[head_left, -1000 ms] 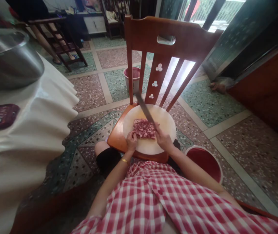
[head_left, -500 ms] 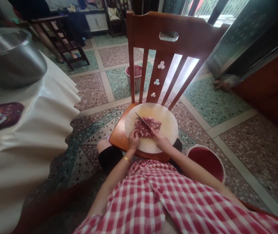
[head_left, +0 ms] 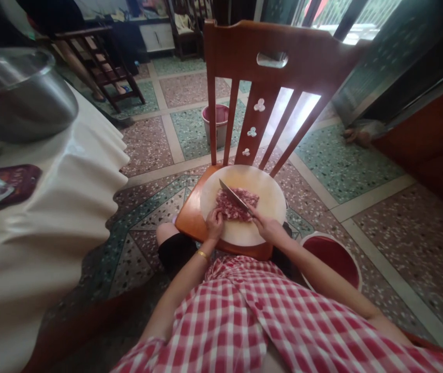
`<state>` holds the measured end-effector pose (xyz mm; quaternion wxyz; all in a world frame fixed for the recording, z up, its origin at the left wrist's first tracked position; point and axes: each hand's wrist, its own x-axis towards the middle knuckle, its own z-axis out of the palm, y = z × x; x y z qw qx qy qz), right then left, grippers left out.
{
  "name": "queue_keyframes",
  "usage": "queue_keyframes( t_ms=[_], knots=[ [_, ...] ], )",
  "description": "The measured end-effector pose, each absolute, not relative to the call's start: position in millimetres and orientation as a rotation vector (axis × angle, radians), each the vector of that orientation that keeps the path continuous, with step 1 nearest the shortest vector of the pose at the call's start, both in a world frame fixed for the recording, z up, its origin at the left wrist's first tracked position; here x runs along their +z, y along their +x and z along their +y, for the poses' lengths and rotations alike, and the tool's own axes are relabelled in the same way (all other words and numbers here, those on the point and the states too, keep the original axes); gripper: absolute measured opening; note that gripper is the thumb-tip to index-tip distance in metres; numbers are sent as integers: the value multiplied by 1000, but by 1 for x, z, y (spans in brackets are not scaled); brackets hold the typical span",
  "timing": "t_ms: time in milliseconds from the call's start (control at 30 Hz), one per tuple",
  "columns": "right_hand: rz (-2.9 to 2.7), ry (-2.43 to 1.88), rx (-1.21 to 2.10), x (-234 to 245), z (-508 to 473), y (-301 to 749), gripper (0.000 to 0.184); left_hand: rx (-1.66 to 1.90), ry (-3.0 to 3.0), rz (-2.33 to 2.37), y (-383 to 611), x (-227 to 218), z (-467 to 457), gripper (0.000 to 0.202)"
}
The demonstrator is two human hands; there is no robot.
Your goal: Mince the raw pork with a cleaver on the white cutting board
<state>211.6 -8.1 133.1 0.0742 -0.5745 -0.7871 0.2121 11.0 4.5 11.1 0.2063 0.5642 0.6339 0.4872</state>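
1. On board [head_left: 276, 207], centre: meat [head_left: 232, 210], likely soft, slippery.
2. Your right hand [head_left: 267, 227], 4 o'clock: fingers clasp knife [head_left: 232, 192] by near end, safest hold.
3. Left hand [head_left: 215, 224], 8 o'clock: fingers curled, pinch unclear.

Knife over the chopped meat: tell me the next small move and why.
I'd probably ease the left hand slightly away from the meat before any cut: its fingers are at the meat's near left edge, while the right hand holds the knife slanted across it. Whether the blade touches the meat is unclear.

Steel pot [head_left: 37, 106] on cream tablecloth [head_left: 64, 217]
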Motion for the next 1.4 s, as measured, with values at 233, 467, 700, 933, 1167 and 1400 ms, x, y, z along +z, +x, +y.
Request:
queue_keyframes(
  t_ms=[233, 467, 700, 933, 1167, 1400],
  knots=[
    [-2222, -1636, 504, 142, 0, 196, 51, 1353, 1573, 1757, 11, 12, 3, 20],
    [-2297, -1665, 536, 146, -2, 203, 51, 1344, 1607, 1745, 11, 12, 4, 19],
    [-2463, -1643, 562, 130, 0, 197, 49, 1341, 1612, 1778, 10, 12, 3, 20],
    [-2371, -1563, 481, 146, -8, 208, 49, 1320, 1613, 1723, 11, 15, 3, 20],
    [-2461, -1772, 591, 127, -3, 199, 48, 1325, 1621, 1742, 10, 15, 2, 20],
    [-2257, -1565, 413, 161, -7, 205, 50, 1300, 1639, 1728, 11, 16, 2, 19]
  ],
)
